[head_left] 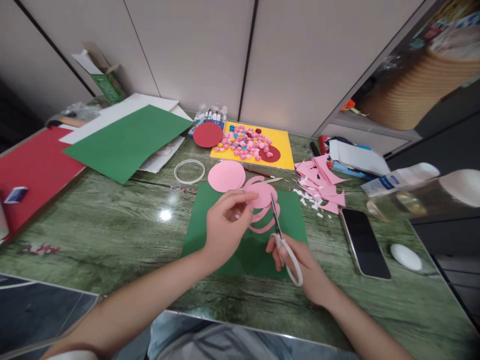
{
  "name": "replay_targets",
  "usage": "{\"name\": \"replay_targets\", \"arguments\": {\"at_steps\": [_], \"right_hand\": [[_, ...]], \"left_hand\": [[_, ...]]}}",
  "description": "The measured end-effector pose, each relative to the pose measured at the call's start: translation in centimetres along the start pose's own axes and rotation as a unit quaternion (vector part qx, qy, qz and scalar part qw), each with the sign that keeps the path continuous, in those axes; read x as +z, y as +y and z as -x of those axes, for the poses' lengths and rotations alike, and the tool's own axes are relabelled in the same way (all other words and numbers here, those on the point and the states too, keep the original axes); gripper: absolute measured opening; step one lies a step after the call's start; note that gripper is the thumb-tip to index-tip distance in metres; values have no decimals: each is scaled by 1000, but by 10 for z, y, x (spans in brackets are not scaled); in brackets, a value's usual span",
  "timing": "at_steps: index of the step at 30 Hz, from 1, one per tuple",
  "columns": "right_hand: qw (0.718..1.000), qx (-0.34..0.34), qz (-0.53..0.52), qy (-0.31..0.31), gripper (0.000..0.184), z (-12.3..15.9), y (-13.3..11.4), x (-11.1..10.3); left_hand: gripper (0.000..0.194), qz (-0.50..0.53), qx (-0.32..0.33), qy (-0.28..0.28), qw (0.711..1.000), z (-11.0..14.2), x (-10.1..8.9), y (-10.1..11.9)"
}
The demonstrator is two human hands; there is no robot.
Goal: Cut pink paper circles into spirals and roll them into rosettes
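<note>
Between thumb and fingers, my left hand pinches the left edge of a pink paper circle. My right hand grips white-handled scissors, whose blades meet the circle's right edge. Curved pink paper strips hang or lie just below the circle; I cannot tell whether they are still joined to it. Under both hands lies a green paper sheet. A larger pink circle rests just beyond my left hand.
A yellow sheet bears many small pom-poms. Pink paper scraps lie to the right, near a phone, a white mouse-shaped object and a bottle. A tape ring and large green paper are leftward.
</note>
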State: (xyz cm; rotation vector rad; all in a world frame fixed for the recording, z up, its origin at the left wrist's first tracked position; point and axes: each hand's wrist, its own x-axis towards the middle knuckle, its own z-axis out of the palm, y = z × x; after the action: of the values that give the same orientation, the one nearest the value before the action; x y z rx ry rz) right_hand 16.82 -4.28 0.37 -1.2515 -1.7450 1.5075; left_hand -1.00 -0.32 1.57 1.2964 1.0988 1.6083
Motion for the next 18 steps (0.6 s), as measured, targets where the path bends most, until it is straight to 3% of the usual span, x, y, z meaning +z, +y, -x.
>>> {"name": "replay_targets", "arguments": {"at_steps": [11, 18], "right_hand": [[1000, 1, 16, -6, 41, -1, -4, 0], [1000, 3, 0, 5, 44, 1, -2, 1]], "left_hand": [[23, -11, 2, 12, 1000, -1, 0, -1], [22, -18, 5, -11, 1000, 2, 1, -2]]}}
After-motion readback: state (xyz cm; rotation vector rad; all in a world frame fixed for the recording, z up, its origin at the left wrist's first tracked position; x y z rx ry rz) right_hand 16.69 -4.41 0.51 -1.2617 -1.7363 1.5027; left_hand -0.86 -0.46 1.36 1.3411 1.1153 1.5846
